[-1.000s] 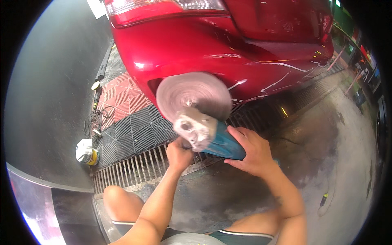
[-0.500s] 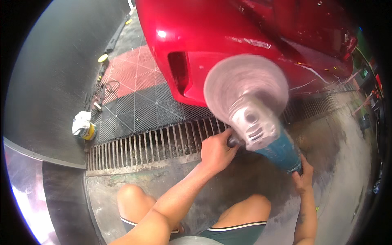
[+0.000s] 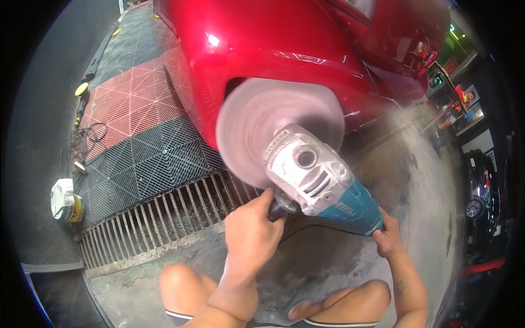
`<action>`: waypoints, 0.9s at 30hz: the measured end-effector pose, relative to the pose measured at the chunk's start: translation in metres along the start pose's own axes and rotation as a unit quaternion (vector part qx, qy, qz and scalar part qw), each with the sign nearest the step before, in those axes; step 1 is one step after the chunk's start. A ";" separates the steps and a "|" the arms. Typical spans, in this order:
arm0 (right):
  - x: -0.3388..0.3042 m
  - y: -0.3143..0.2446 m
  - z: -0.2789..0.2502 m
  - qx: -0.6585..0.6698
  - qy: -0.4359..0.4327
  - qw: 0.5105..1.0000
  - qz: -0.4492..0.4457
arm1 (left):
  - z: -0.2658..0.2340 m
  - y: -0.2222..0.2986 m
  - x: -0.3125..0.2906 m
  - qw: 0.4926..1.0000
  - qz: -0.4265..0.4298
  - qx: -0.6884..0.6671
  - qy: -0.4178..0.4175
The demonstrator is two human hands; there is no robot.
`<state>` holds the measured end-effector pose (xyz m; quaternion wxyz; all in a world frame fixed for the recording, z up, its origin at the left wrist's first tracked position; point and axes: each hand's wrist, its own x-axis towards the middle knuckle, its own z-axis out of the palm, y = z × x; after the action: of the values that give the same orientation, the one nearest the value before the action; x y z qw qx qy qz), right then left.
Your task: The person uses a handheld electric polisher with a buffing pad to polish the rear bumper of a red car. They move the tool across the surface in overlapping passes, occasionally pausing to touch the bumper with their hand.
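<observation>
A polishing machine [image 3: 347, 210] with a teal body and a silver head is held in both my hands. My left hand [image 3: 253, 232] is closed round its black side handle [image 3: 282, 206]. At the rear of the teal body, my right hand [image 3: 387, 236] grips the machine; some of its fingers are hidden behind it. The round pale pad [image 3: 251, 126] is blurred by spinning. It overlaps the lower corner of a glossy red car's bumper [image 3: 273, 60]; whether it touches the paint I cannot tell.
A metal drain grate [image 3: 164, 213] runs below the car, beside black and red floor tiles [image 3: 164, 147]. At the left stand a white and yellow tub [image 3: 66, 201] and a coiled cable [image 3: 82, 145]. A black car [image 3: 481, 191] is far right.
The polishing machine, with both hands on it, has shifted left and slightly down in view. Its pad now covers the bumper's dark opening. The whole view has also swung.
</observation>
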<state>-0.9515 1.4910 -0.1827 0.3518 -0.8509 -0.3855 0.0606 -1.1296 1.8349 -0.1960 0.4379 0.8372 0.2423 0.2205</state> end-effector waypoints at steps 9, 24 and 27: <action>0.019 -0.020 -0.008 0.009 0.001 0.999 -0.048 | 0.000 0.003 -0.012 0.995 -0.052 -0.035 0.080; -0.025 0.127 -0.066 0.071 -0.007 0.997 0.019 | 0.100 0.068 -0.017 0.993 0.056 0.078 0.071; -0.017 0.110 -0.055 0.095 -0.018 0.995 -0.001 | 0.095 0.060 -0.020 0.992 0.029 0.069 0.102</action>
<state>-0.8757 1.3986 -0.2156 0.4245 -0.8118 -0.3851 0.1116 -1.0775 1.7336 -0.1985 0.3457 0.8452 0.2763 0.2997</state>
